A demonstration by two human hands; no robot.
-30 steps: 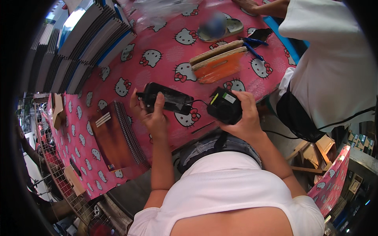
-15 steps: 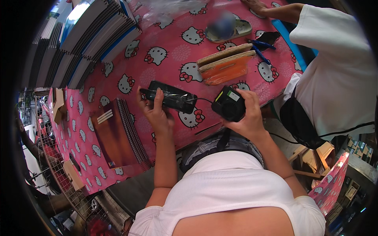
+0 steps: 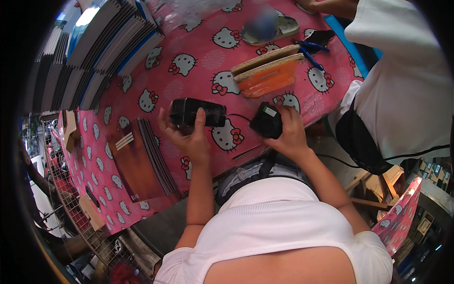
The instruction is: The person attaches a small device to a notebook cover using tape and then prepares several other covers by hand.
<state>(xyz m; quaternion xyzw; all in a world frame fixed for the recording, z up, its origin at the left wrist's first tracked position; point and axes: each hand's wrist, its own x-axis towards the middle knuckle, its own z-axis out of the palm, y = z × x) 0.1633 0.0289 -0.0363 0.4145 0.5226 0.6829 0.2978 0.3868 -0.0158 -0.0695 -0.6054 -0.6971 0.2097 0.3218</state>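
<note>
My left hand is closed round a black rectangular device with a glossy face, its thumb pressed along the near edge. A short black cable runs from that device to a squat black device bearing a small pale label. My right hand grips this second device from its right side, fingers over the top. Both devices are held over the near part of the pink patterned table. What the squat device is exactly, I cannot tell.
Spiral-bound notebooks are stacked at the far left; a brown notebook lies nearer. Beyond my hands are orange-faced boards, blue pens and a sandal-shaped item. A person in a white shirt stands at the right.
My left hand has tilted the rectangular device to a more level angle and shifted slightly left. My right hand has turned the squat device and moved a little left.
</note>
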